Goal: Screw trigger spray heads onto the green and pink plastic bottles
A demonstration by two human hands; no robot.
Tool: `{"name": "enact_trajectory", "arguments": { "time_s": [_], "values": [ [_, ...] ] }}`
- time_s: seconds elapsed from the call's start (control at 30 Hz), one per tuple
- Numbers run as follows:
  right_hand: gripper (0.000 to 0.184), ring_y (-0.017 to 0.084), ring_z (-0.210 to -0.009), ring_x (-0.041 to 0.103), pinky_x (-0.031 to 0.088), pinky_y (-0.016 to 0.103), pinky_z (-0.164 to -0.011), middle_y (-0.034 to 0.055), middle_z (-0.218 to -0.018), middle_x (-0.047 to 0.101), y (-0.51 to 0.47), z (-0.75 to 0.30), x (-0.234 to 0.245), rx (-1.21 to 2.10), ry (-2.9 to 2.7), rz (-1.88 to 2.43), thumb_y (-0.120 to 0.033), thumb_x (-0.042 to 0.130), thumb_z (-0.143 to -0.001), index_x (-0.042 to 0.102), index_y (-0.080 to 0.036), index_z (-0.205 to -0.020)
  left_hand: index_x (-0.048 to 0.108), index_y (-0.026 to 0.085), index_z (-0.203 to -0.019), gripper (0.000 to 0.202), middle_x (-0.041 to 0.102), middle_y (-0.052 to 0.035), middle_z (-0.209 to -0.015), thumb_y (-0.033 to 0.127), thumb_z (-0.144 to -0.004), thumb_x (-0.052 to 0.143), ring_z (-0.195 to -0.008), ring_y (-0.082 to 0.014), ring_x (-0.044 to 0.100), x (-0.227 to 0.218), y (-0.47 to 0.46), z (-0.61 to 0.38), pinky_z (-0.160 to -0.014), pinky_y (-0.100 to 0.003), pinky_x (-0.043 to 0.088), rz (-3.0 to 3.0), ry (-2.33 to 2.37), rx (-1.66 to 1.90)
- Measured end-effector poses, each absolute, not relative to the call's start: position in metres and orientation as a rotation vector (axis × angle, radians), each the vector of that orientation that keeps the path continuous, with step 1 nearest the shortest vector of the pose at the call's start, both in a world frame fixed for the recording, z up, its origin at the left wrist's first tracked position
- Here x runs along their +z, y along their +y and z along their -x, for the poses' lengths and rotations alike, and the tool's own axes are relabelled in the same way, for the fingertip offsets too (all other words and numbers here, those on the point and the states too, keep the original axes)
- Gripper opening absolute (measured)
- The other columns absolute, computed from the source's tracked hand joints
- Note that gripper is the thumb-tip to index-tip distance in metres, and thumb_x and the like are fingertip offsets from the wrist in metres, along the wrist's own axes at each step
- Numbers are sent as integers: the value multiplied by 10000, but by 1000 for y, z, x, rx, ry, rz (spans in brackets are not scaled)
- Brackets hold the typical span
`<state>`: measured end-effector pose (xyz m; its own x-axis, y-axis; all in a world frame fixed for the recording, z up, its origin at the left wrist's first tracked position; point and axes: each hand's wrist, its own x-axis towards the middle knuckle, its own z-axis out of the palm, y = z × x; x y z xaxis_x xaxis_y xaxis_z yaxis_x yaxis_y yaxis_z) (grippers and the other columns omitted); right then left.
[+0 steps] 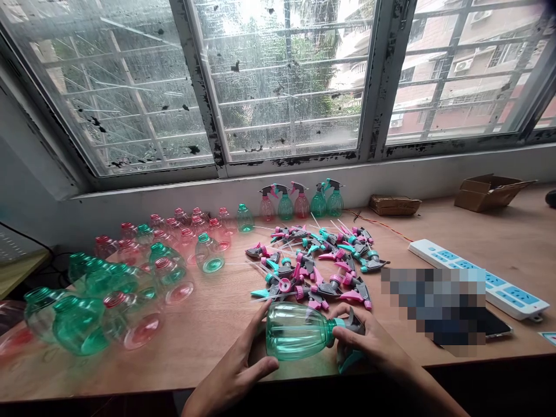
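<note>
We have the bottle between our 2 hands, lying on its side over the near edge of the worktop. It is clear green, its base toward our left hand and its neck toward our right hand. Our right hand grips the head at the neck, thumb on the near side, with a teal trigger poking out below. Our left hand curves around the base, fingers at the far edge and thumb just beside the near one; we cannot tell whether it presses on the plastic. We also cannot tell whether the bottle touches the wood beneath.

Just beyond our hands lies a heap of loose heads in pink, teal and grey. To the left stand green and pink open bottles, well apart from our right hand. By the wall, 5 topped bottles stand upright in a row.
</note>
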<state>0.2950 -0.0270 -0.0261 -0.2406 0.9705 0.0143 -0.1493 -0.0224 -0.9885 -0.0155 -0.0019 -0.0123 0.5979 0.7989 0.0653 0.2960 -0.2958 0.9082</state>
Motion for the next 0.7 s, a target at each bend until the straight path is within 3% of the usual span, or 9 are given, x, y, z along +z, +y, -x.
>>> {"name": "enact_trajectory", "arguments": {
  "time_s": [0.13, 0.27, 0.5, 0.7],
  "values": [
    [373, 174, -582, 736, 532, 256, -579, -7, -704, 770, -27, -295, -28, 1448, -1247, 981, -445, 790, -836, 599, -174, -1007, 142, 435, -1575, 872, 207, 12, -1693, 267, -923, 697, -1535, -311, 246, -14, -1, 13, -1262, -497, 230, -1801, 826, 664],
    [362, 162, -561, 729, 526, 244, -564, -10, -699, 773, -27, -295, -30, 1463, -1241, 964, -443, 789, -838, 589, -177, -979, 122, 411, -1580, 938, 175, 2, -1700, 155, -889, 702, -1544, -303, 219, -7, -2, 6, -1257, -479, 267, -1797, 801, 693],
    [387, 170, -580, 736, 549, 261, -586, -6, -699, 774, -28, -295, -30, 1490, -1218, 991, -446, 798, -830, 616, -161, -1018, 209, 403, -1565, 857, 265, -1, -1674, 153, -900, 686, -1506, -306, 322, -7, -2, 5, -1235, -468, 326, -1803, 830, 698],
    [361, 173, -582, 738, 561, 272, -588, 0, -723, 774, -27, -296, -32, 1510, -1209, 971, -427, 799, -834, 617, -159, -993, 143, 427, -1582, 939, 145, 32, -1707, 184, -878, 716, -1551, -310, 190, -13, -1, 10, -1262, -497, 226, -1702, 794, 677]
  ]
}}
